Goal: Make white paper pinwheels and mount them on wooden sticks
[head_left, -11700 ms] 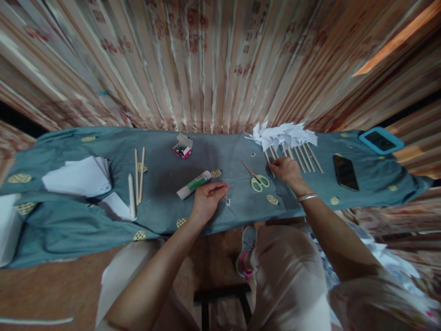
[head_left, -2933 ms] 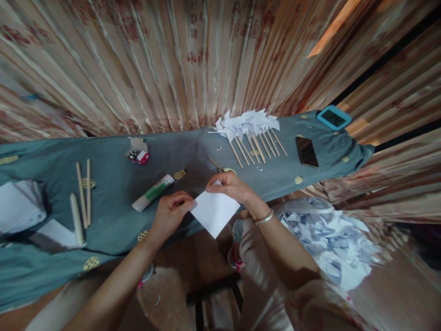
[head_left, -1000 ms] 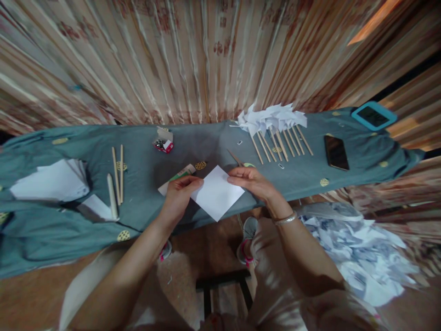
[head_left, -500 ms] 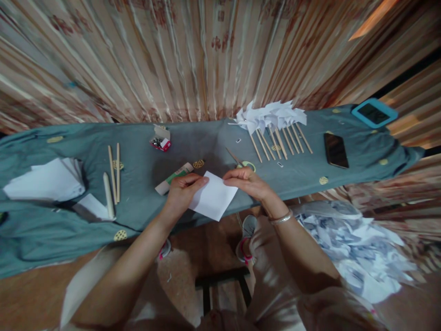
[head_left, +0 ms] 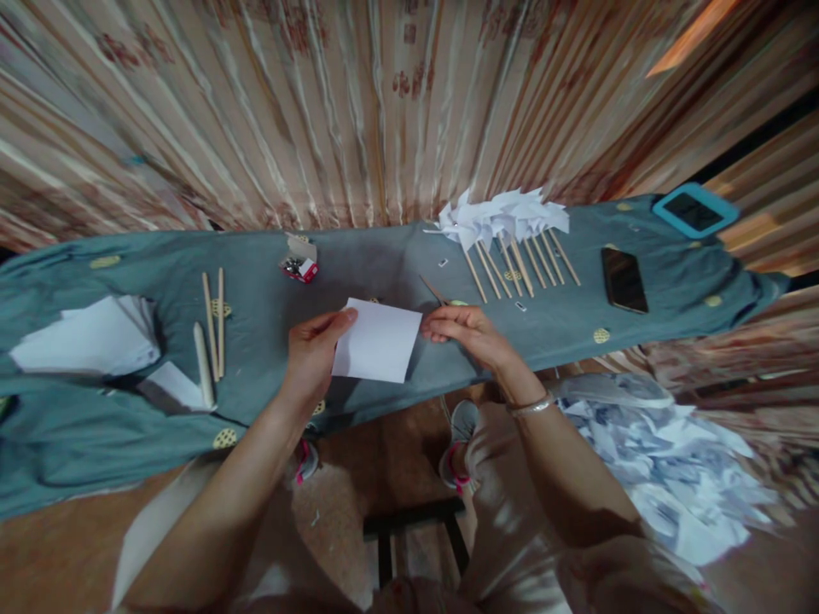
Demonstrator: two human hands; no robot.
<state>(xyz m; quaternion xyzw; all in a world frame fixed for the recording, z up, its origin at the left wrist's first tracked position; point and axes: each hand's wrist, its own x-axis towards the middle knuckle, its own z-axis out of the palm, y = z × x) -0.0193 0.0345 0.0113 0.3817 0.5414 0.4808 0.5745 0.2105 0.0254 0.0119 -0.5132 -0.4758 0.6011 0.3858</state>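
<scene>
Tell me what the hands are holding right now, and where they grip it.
A white paper square: left hand pinches its left edge, right hand its upper right corner.

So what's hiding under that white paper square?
Under the white paper square, held by both hands, lies the blue-green cloth. Scissors peek out beside it; anything else there is covered.

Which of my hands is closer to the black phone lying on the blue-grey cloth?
Right. Your right hand holds the white paper square left of the black phone; your left hand holds the paper's far side.
</scene>
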